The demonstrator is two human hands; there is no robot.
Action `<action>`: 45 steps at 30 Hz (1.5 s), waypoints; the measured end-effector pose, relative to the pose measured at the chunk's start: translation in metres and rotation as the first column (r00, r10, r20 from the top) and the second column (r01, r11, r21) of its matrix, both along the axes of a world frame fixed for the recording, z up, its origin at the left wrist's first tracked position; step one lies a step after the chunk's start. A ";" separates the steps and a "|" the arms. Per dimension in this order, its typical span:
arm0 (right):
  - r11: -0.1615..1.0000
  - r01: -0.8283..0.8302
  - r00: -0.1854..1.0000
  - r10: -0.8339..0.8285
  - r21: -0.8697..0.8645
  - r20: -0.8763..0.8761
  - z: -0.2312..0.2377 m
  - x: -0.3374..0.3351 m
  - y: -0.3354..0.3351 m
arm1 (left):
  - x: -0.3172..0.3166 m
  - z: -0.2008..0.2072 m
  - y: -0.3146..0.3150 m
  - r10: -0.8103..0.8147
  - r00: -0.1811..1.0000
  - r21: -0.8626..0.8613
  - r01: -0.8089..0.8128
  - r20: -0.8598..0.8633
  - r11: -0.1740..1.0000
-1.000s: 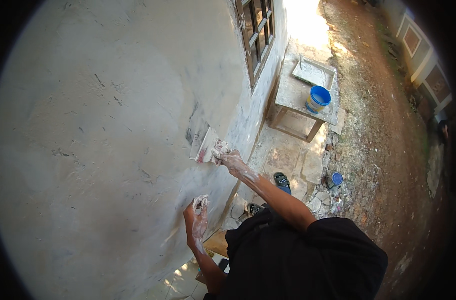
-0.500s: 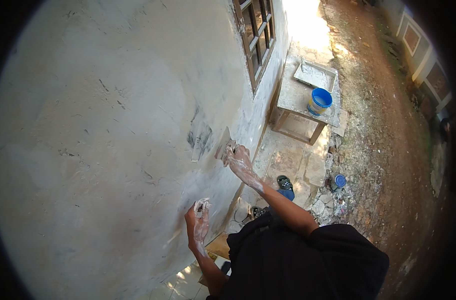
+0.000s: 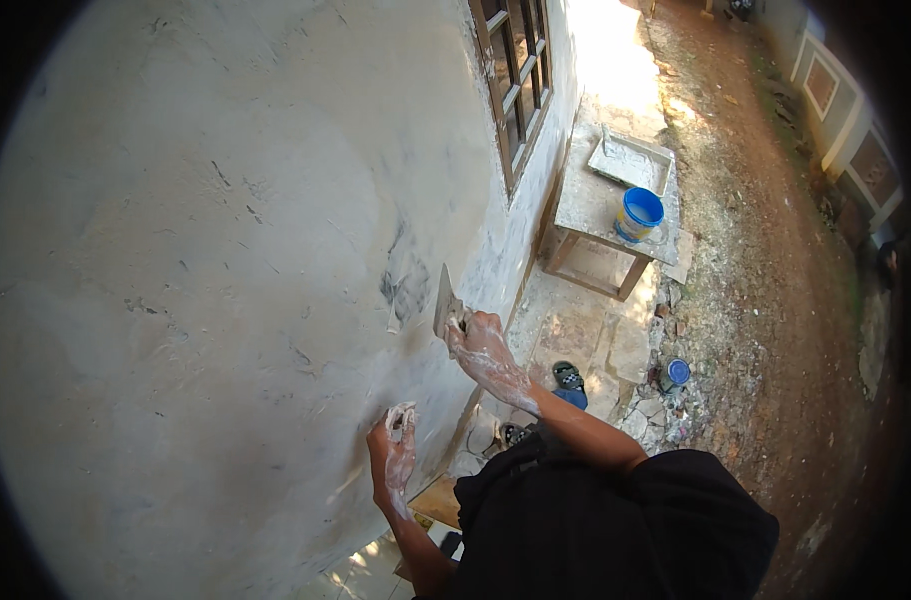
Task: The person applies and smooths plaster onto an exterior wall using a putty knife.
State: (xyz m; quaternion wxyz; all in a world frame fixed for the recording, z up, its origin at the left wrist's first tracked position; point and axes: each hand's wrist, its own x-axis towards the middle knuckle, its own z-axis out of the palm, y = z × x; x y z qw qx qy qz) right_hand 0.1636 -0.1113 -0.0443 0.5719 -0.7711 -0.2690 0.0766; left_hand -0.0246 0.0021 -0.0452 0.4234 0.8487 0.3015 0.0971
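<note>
A wall (image 3: 245, 270) with smeared grey-white filler, dark scuffs and small pits takes up the left side. My right hand (image 3: 487, 352), streaked with white paste, is closed round the handle of a putty knife (image 3: 443, 302). Its wide flat blade points upward and is seen nearly edge-on, beside a dark scuffed patch (image 3: 407, 285). Whether the blade touches the wall I cannot tell. Lower and to the left, near the wall, my left hand (image 3: 392, 455) is curled and coated with white paste. Its fingers close on something whitish whose kind I cannot make out.
A wooden table (image 3: 590, 205) by the wall bears a paste-smeared tray (image 3: 630, 160) and a blue-rimmed bucket (image 3: 639, 214). A barred window (image 3: 515, 80) is set above. A blue-lidded can (image 3: 677, 373) stands on rubble beside the paving. A dirt path (image 3: 775, 300) runs along the right.
My right hand has shifted slightly down and right, and the putty knife's blade has turned to a steeper, more edge-on angle. The left hand has barely moved.
</note>
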 end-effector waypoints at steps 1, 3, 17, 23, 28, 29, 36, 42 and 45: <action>0.995 0.084 0.995 -0.081 -0.050 0.055 -0.010 0.015 0.003 | 0.001 0.004 0.000 0.001 1.000 -0.001 -0.001 0.002 1.000; 0.981 0.170 0.981 -0.159 -0.094 0.114 -0.019 0.029 0.011 | 0.003 0.013 0.002 -0.048 0.999 0.202 0.045 0.011 0.978; 0.984 0.162 0.953 -0.139 -0.067 0.268 0.004 0.012 0.012 | 0.018 0.056 0.008 -0.107 0.970 0.432 0.003 0.217 0.902; 0.996 -0.079 0.921 0.084 -0.029 0.380 0.005 0.005 0.059 | 0.017 0.044 0.011 -0.123 0.976 0.365 0.050 0.182 0.930; 0.995 -0.092 0.946 0.078 0.030 0.314 -0.004 -0.024 0.026 | 0.011 0.040 0.009 -0.127 0.974 0.341 0.056 0.189 0.938; 0.999 -0.036 0.965 0.032 0.009 0.262 -0.003 -0.021 0.013 | 0.009 0.039 0.010 -0.108 0.976 0.331 0.040 0.188 0.943; 0.891 0.427 0.894 -0.391 -0.153 0.217 -0.108 0.110 0.006 | 0.011 0.037 0.006 -0.103 0.981 0.273 0.056 0.162 0.960; 0.894 0.421 0.903 -0.429 -0.153 -0.019 -0.165 0.167 0.040 | 0.009 0.034 0.004 -0.132 0.982 0.323 0.083 0.132 0.943; 0.890 0.451 0.887 -0.455 -0.074 -0.073 -0.192 0.178 0.058 | 0.006 0.035 0.002 -0.115 0.986 0.308 0.073 0.120 0.949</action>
